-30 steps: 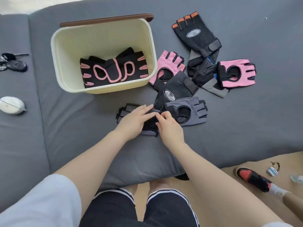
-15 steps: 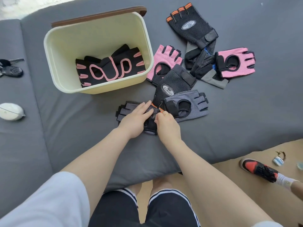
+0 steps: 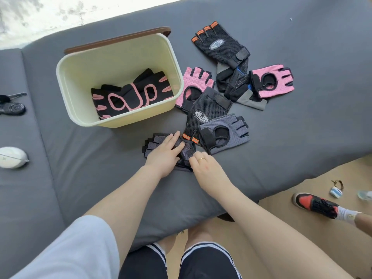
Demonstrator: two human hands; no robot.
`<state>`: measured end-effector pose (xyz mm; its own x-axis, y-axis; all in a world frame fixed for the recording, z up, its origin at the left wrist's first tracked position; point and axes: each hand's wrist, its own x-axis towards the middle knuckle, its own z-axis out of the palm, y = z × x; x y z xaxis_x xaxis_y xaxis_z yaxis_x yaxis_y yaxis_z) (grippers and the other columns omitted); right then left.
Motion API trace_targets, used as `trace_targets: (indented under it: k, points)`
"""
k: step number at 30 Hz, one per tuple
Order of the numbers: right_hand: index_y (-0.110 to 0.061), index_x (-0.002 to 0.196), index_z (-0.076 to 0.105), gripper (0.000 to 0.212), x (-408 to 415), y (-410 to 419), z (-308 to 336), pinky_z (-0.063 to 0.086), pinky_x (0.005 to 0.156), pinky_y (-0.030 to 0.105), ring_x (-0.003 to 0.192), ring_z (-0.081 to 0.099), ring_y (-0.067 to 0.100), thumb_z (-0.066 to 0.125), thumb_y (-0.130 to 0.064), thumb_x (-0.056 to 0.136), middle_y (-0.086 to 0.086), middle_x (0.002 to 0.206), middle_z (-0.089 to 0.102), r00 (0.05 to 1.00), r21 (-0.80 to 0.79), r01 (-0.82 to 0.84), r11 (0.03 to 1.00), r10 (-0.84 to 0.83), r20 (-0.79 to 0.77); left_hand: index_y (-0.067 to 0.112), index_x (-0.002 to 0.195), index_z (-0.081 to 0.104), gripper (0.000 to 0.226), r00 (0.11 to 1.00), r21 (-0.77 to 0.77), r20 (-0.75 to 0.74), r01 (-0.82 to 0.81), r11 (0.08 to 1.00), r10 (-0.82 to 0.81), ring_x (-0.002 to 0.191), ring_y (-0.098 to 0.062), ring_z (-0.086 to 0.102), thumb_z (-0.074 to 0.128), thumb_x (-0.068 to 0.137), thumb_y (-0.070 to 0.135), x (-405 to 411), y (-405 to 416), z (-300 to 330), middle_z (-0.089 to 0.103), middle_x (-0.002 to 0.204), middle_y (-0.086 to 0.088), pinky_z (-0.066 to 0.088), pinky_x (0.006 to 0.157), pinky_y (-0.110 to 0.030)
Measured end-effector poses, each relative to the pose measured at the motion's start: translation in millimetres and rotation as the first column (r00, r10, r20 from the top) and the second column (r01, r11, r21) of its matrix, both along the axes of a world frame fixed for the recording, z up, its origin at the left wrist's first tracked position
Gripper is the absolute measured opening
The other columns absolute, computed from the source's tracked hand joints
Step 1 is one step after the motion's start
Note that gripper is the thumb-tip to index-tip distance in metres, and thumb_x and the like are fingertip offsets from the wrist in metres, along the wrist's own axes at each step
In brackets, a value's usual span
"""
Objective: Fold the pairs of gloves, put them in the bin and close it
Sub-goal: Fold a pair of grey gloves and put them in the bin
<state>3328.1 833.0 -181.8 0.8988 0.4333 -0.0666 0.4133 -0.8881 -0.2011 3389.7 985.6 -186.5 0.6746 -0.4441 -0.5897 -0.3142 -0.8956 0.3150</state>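
A grey fingerless glove [image 3: 154,144] lies on the grey mattress in front of the cream bin [image 3: 120,121]. My left hand [image 3: 165,153] rests flat on it with straight fingers. My right hand [image 3: 203,164] pinches the glove's wrist end beside the left hand. Its grey mate [image 3: 225,133] lies just to the right. The open bin holds a folded black-and-pink pair [image 3: 128,95], and its brown lid [image 3: 116,40] sits behind it.
More gloves lie right of the bin: two pink ones [image 3: 196,85] [image 3: 271,81], black mesh ones [image 3: 219,44] [image 3: 203,113] and a black-and-grey one [image 3: 239,87]. Keys [image 3: 12,106] and a white case [image 3: 13,157] lie at the left. Another person's shoe [image 3: 314,204] is on the floor.
My right hand has slid back toward me along the grey glove's wrist end. The left hand stays pressed on the glove.
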Motion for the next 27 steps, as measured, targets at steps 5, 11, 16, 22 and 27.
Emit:
trace_targets:
  k: [5,11,16,22,27]
  points:
    - [-0.009,0.087,0.045,0.022,11,5,-1,0.048,0.067,0.03,0.069,0.055,0.024,0.034,0.005,0.074,0.009,0.078,0.059,0.992,0.192,0.124,0.974,-0.116,-0.052,0.023,0.146,0.017,0.057,0.999,-0.004,0.047,0.0,1.0,0.0,0.145,-0.015,-0.001,0.04,0.096,0.036,0,1,-2,-0.009,0.158,0.003,0.033,0.106,-0.035]
    - [-0.01,0.069,0.059,0.036,-21,7,-5,0.04,0.061,0.026,0.057,0.057,0.024,0.026,-0.002,0.058,0.006,0.066,0.057,0.992,0.13,0.03,0.991,-0.014,-0.126,0.02,0.147,0.015,0.057,0.996,0.023,0.087,-0.037,0.999,0.035,0.145,-0.015,0.003,0.038,0.097,0.037,0,-5,-7,-0.006,0.158,0.004,0.028,0.108,-0.032]
    - [-0.01,0.073,0.062,0.034,-47,-11,-1,0.039,0.055,0.023,0.057,0.056,0.024,0.031,-0.003,0.062,0.006,0.07,0.058,0.968,0.121,0.157,0.98,-0.129,-0.215,0.011,0.147,0.011,0.064,0.991,0.016,0.122,-0.056,0.998,0.053,0.144,-0.022,0.005,0.042,0.095,0.034,-5,-12,-7,-0.003,0.158,-0.005,0.015,0.115,-0.033]
    - [-0.015,0.092,0.07,0.018,-11,-11,8,0.049,0.066,0.034,0.08,0.06,0.029,0.053,-0.018,0.087,0.005,0.088,0.068,0.907,0.147,0.009,0.989,0.054,-0.417,0.009,0.135,0.035,0.063,0.977,-0.118,0.127,-0.159,0.98,0.173,0.144,-0.026,0.011,0.064,0.083,0.028,-15,-10,-1,0.012,0.156,-0.009,0.018,0.116,-0.041]
    - [-0.006,0.102,0.063,0.021,35,-45,19,0.047,0.083,0.043,0.1,0.054,0.035,0.049,-0.005,0.088,0.012,0.108,0.062,0.874,0.269,0.456,0.849,-0.369,-0.316,0.013,0.121,0.053,0.054,0.943,-0.142,0.22,-0.222,0.965,0.249,0.137,-0.033,0.03,0.074,0.073,0.026,-19,-18,-3,0.034,0.147,-0.016,0.028,0.108,-0.046]
